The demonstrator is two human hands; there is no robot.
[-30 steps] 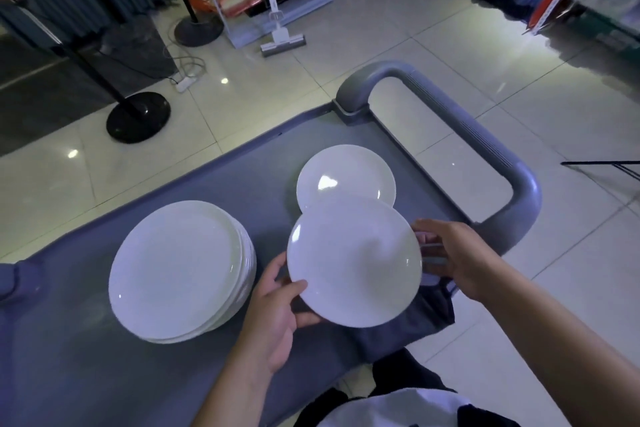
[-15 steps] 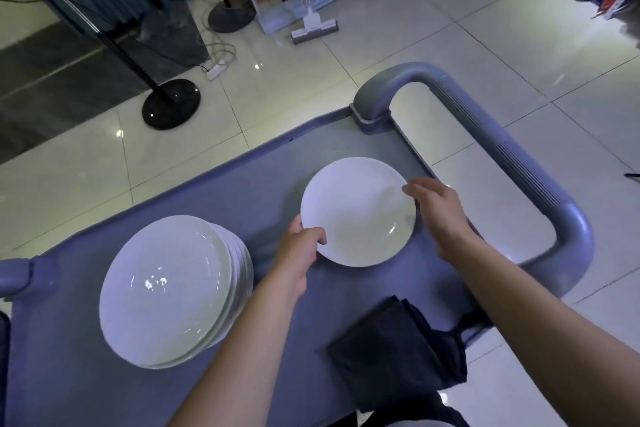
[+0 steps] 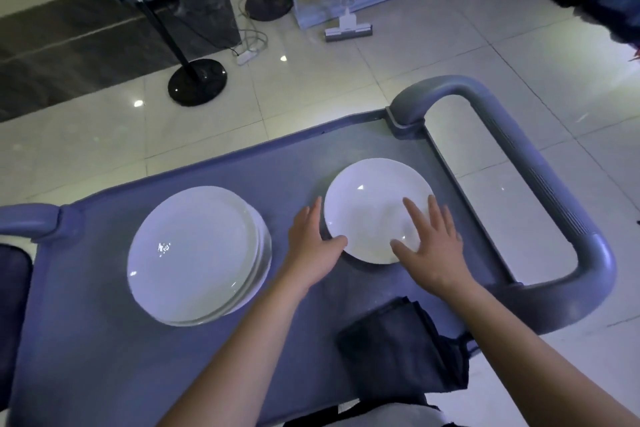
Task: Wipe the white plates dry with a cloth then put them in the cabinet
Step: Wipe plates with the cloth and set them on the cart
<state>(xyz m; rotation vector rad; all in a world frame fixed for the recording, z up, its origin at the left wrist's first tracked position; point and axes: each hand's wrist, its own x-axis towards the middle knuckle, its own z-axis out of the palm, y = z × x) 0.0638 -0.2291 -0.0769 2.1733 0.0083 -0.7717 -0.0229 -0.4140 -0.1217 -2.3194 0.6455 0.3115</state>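
Resting flat on a grey cart, one white plate sits between two spread hands.

The left hand [image 3: 313, 246] lies with fingers straight against the near left rim of the single plate [image 3: 374, 204], thumb touching its edge; the right hand [image 3: 431, 243] lies spread with relaxed fingers over the plate's near right part. A stack of white plates [image 3: 194, 253] sits well apart to the left on the cart's worktop [image 3: 284, 166]. A dark folded cloth [image 3: 398, 347] lies near the front edge, by the cart handle [image 3: 540, 180].
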